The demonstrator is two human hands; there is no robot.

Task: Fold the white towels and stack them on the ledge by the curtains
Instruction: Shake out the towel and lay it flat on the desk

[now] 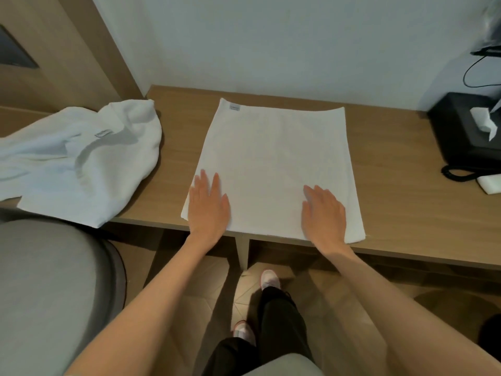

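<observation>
fingers (215,184) lie flat on near end of towel (273,153).

The flat towel (271,164) at centre is white cloth, matt, with a fine nubby texture and a small sewn label. At nine o'clock the crumpled towel (81,164) is the same soft cloth. The ledge (393,185) beneath them is smooth, matt, wood-grained. At three o'clock the telephone (455,137) is black plastic, faintly glossy.

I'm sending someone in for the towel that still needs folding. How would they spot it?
Find the wooden ledge below the pale wall and look to its left end. The rumpled towel lies heaped there; the flat towel mid-ledge lies smooth under the left hand and right hand.
</observation>
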